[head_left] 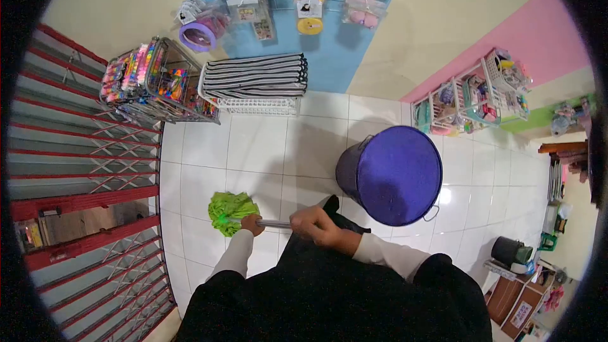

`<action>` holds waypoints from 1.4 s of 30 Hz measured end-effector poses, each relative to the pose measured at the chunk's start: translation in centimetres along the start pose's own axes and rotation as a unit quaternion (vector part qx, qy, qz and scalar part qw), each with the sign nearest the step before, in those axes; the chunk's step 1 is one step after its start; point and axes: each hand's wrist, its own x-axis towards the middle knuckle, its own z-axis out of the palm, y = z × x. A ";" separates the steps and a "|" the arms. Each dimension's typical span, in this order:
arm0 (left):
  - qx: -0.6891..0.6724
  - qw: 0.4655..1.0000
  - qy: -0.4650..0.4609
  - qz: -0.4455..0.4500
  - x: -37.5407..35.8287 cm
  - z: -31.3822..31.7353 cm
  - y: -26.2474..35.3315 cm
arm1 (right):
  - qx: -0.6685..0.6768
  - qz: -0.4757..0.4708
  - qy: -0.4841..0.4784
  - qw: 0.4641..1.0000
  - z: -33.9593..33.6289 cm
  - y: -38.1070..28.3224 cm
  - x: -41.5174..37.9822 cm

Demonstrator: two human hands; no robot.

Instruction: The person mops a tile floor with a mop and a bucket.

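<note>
A mop with a bright green head (229, 213) rests on the white tiled floor, its metal handle (275, 223) running back toward my body. My left hand (253, 225) is wrapped round the handle low down, close to the green strands. Higher up the same handle, my right hand (315, 227) is closed in a fist near the end that points at me. To the right of the mop stands a big purple bucket (399, 174) with a wire handle; a dark shadow falls across its purple top.
A red folding gate (88, 199) runs along the left. Against the wall are a rack of colourful pens (136, 76) and a white basket of striped cloths (253, 79). White baskets of goods (468, 98) stand at the upper right, with a cardboard box (516, 304) at the lower right.
</note>
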 end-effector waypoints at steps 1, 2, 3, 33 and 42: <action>-0.022 0.999 -0.028 0.001 -0.2 -0.2 0.0 | 0.001 0.016 0.003 1.000 0.6 -0.1 -0.1; -0.044 0.998 -0.053 0.004 0.4 -0.6 0.2 | 0.019 0.009 0.011 1.000 0.9 -0.3 -0.1; -0.065 0.995 -0.077 0.007 0.9 -0.8 0.4 | 0.036 0.000 0.018 0.999 0.9 -0.6 0.1; -0.249 0.925 0.039 0.285 27.2 1.3 42.9 | -0.314 -0.239 -0.070 0.916 -18.1 -25.5 -0.4; -0.333 0.861 0.015 0.385 31.5 2.0 56.2 | -0.295 -0.107 0.194 0.929 -28.3 -32.8 -2.4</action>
